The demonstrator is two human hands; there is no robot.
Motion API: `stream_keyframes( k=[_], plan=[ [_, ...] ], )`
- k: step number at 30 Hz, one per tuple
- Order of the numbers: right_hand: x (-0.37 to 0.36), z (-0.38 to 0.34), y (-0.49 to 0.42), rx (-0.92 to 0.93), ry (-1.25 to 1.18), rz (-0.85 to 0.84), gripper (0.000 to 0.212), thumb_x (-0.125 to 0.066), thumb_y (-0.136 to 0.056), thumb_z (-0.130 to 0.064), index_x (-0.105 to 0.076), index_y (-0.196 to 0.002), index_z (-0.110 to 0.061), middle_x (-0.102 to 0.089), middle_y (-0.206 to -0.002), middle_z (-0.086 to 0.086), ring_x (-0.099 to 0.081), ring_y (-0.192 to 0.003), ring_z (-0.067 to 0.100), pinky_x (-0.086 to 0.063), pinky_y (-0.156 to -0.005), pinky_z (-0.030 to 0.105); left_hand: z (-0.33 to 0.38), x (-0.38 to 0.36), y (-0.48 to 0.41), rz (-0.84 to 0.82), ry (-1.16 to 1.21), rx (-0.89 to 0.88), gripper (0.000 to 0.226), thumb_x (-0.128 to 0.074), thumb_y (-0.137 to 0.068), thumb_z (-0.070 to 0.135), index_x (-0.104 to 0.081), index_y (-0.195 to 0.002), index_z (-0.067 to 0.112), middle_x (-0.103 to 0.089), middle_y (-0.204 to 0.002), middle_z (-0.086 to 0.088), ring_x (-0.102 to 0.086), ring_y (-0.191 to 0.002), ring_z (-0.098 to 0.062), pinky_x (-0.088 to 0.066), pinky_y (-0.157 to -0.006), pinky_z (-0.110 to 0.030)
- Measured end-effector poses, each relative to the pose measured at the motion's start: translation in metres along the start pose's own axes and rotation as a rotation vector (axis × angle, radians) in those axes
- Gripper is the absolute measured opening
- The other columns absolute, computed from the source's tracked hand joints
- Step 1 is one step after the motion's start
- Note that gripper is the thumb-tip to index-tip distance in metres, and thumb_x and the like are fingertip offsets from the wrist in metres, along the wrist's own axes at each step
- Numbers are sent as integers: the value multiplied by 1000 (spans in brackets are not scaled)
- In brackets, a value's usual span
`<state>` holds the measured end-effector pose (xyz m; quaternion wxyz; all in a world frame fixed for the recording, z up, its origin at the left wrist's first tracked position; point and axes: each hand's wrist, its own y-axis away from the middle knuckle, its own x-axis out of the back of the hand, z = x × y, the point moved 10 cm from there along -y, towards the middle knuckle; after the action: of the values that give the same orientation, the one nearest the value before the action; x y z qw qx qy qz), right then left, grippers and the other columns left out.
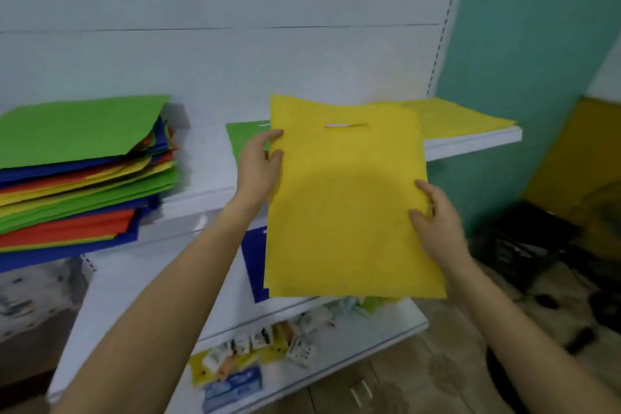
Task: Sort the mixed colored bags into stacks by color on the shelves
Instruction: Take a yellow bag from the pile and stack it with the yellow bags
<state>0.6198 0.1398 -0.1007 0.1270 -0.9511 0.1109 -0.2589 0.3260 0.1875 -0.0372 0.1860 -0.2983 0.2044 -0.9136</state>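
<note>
A: Yellow bag (346, 205) held just left of the yellow stack (463, 121). The left hand (258, 168) pinches its left edge, and the right hand (437, 215) grips its right edge.
B: The person should square its corners over that stack before letting go.

I'm seeing the yellow bag (346, 205) covering most of a green bag (240, 136) on the upper shelf (470, 141) and of a blue bag (253, 265) lower down. Mixed stack (77, 171) is running off the left edge. Packets (255, 349) on the bottom shelf (369, 329) are blurring out, so I'm not reading any labels. Dark clutter (524, 245) on the floor (420, 380) is smearing too.
</note>
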Motion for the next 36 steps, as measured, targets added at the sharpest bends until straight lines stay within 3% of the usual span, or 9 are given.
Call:
stream_keyframes(
  k=[5,9,13,17,22,24,28,33,36],
  plan=[
    [81,75,4,-68,19,81,46,-52,-92,-6,-43,-135,-19,-44,-140,3,-42,-126,22,-34,-94,24,36,-95,28,-59,85,26,34,-55,-90,10,-56,-124,13,-59,-117,-17,-38,-62,-3,-36,-69,-23],
    [119,114,-14,-96,11,92,46,-51,-93,-8,-41,-136,-21,-43,-141,3,-42,-127,22,-38,-98,30,63,-151,23,-79,103,-13,34,-55,-91,11,-56,-124,12,-59,-122,-9,-39,-61,1,-39,-69,-21],
    [142,139,-54,-105,2,97,47,-52,-94,-12,-39,-137,-24,-39,-145,3,-38,-132,24,-38,-106,45,79,-198,-10,-92,102,-36,33,-55,-91,12,-56,-124,11,-60,-119,-11,-40,-60,-5,-49,-77,-39],
    [164,147,-112,-77,14,134,46,-53,-93,-12,-41,-136,-23,-40,-144,2,-39,-131,22,-37,-107,41,96,-238,-60,-92,88,-100,34,-56,-91,13,-56,-124,12,-56,-127,-5,-46,-69,-11,-36,-70,-16],
    [185,152,-183,-36,28,128,48,-53,-93,-11,-39,-138,-22,-39,-145,2,-39,-132,22,-37,-107,44,105,-281,-111,-93,121,-83,36,-49,-92,9,-54,-127,11,-54,-128,-9,-46,-61,-1,-35,-66,-16],
    [191,157,-211,-33,21,126,48,-53,-93,-11,-39,-138,-21,-38,-146,2,-37,-133,22,-36,-108,42,106,-294,-129,-84,122,-54,36,-48,-92,9,-53,-127,13,-51,-133,-6,-49,-66,-3,-38,-70,-20],
    [196,169,-273,-16,3,82,48,-51,-93,-7,-38,-138,-18,-37,-146,3,-35,-134,21,-36,-102,33,111,-321,-168,-39,72,-13,37,-52,-90,10,-55,-126,12,-50,-135,-7,-59,-95,-26,-42,-85,-27],
    [198,194,-369,2,-36,-8,47,-54,-90,-8,-43,-135,-19,-45,-139,6,-44,-127,22,-42,-99,36,105,-362,-216,43,9,64,36,-55,-89,13,-56,-125,12,-51,-135,-9,-59,-105,-29,-43,-95,-32],
    [197,208,-421,2,-16,-71,48,-56,-88,-7,-44,-134,-16,-47,-136,9,-49,-119,20,-40,-88,26,94,-387,-239,68,-64,137,36,-55,-89,14,-56,-125,11,-52,-134,-9,-56,-112,-28,-41,-100,-34]
  ],
)
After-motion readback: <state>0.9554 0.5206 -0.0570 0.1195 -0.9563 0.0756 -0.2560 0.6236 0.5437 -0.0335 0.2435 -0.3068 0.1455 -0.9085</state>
